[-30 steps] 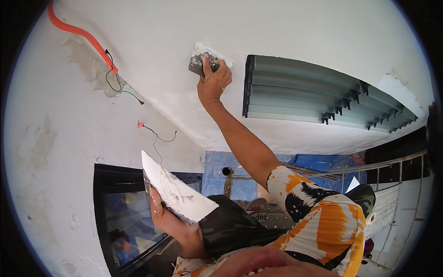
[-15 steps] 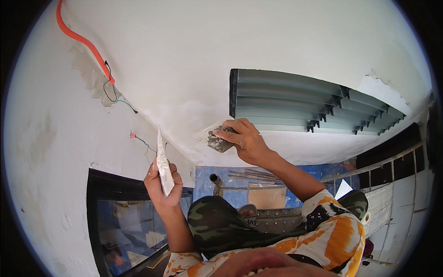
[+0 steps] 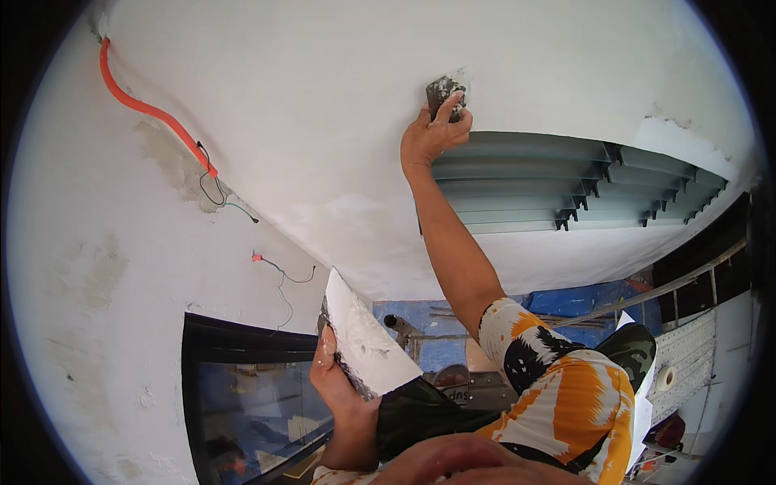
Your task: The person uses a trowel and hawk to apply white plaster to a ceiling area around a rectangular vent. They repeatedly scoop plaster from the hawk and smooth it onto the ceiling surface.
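My right hand (image 3: 428, 139) reaches up and grips a dark putty knife (image 3: 439, 93) crusted with white filler. Its edge meets the white wall (image 3: 307, 97) just above the upper left corner of the louvred window (image 3: 525, 174). A small patch of fresh white filler shows beside the blade. Lower down, my left hand (image 3: 338, 388) is closed around a white putty board (image 3: 368, 339) with pointed corners, its face tilted upward and smeared with filler. Part of the left fingers is hidden behind the board.
An orange conduit (image 3: 153, 111) with loose wires runs down the left corner. More wires poke from a red box (image 3: 257, 258). Below left is a black-framed window (image 3: 250, 347). Under me lie a perforated metal platform (image 3: 485, 390), blue sheeting (image 3: 440, 353) and a metal rail (image 3: 630, 299).
My right hand has risen with the putty knife from near the window's lower left corner to the wall above it. My left hand has lowered slightly, turning the board's face into view.
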Tool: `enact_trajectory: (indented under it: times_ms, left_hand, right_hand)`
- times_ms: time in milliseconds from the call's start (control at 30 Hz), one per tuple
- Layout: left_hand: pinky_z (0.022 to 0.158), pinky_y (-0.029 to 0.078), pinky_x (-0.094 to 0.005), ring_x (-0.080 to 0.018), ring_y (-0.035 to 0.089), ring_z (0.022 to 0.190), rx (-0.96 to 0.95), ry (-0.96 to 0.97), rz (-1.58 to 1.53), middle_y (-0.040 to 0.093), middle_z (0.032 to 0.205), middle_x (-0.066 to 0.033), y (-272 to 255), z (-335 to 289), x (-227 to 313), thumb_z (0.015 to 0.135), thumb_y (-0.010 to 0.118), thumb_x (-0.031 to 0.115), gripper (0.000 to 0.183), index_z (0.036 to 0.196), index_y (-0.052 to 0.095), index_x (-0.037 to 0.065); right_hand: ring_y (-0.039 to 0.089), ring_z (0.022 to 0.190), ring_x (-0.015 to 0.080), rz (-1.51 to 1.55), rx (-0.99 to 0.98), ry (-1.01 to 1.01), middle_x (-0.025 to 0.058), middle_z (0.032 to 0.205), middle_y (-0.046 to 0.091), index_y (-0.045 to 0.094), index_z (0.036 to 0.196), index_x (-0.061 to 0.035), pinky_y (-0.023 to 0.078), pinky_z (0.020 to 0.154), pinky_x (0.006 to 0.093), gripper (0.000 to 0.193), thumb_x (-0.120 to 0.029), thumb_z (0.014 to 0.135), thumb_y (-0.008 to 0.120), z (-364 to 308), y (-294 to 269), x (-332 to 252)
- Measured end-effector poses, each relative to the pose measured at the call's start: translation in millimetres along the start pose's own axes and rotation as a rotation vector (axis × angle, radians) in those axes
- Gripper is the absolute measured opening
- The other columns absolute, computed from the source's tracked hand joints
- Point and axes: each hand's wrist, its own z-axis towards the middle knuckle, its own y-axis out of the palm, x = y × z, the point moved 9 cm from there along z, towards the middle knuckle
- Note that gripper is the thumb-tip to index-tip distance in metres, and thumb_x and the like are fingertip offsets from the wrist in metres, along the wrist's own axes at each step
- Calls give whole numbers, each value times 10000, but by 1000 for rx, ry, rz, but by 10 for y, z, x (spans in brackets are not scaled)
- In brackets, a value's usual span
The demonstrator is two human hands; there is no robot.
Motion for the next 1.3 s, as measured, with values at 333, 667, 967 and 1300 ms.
enact_trajectory:
  times_ms: [333,667,967,1300]
  left_hand:
    - [807,558,-378,-242,675,938,68,197,96,668,1113,-118,-142,139,158,1009,549,240,365,1259,568,-25]
    - [747,572,-361,-219,683,880,9,66,46,685,1054,-106,34,150,-38,1002,572,222,318,1201,606,-24]
    - [768,579,-375,-236,689,901,-4,77,50,686,1074,-114,99,49,-110,1001,559,188,323,1228,583,-40]
    - [709,596,-310,-185,706,833,17,9,-33,712,1009,-82,230,34,-123,987,577,170,262,1163,611,-22]
  right_hand:
    - [427,1236,348,-101,-560,-417,179,1294,481,526,1400,-175,348,986,523,565,-49,869,673,-1496,354,-583]
    - [673,747,229,952,-608,1201,76,948,666,591,1050,-60,500,539,362,178,-121,883,590,-980,-557,1113]
    - [659,755,230,1147,-604,1289,61,923,663,599,1044,-91,459,524,366,211,-119,837,627,-588,-127,1318]
    - [695,868,227,1053,-603,861,100,1043,682,607,1153,-1,561,729,327,289,23,866,578,60,-1632,909]
